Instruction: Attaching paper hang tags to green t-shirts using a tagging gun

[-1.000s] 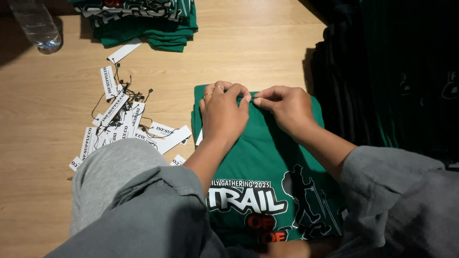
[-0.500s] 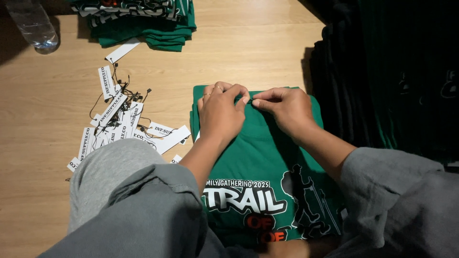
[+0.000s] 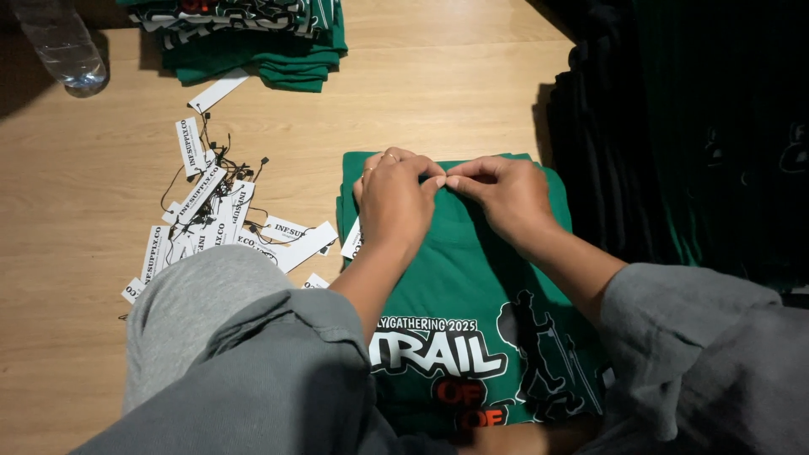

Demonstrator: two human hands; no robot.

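Note:
A folded green T-shirt (image 3: 472, 278) with a white and orange print and a black hiker figure lies on the wooden table (image 3: 84, 185) in front of me. My left hand (image 3: 394, 202) and my right hand (image 3: 504, 194) meet at the shirt's far edge, near the collar. Their fingertips pinch the fabric there, almost touching each other. What sits between the fingertips is too small to tell. Both forearms come out of grey sleeves.
A heap of white paper tags with black strings (image 3: 206, 219) lies left of the shirt. A stack of folded green shirts (image 3: 253, 38) is at the far edge, a clear plastic bottle (image 3: 63, 46) far left. Dark garments (image 3: 674, 135) are piled on the right.
Both hands stay at the collar edge; the fingertips have drawn closer together. The view has shifted only slightly.

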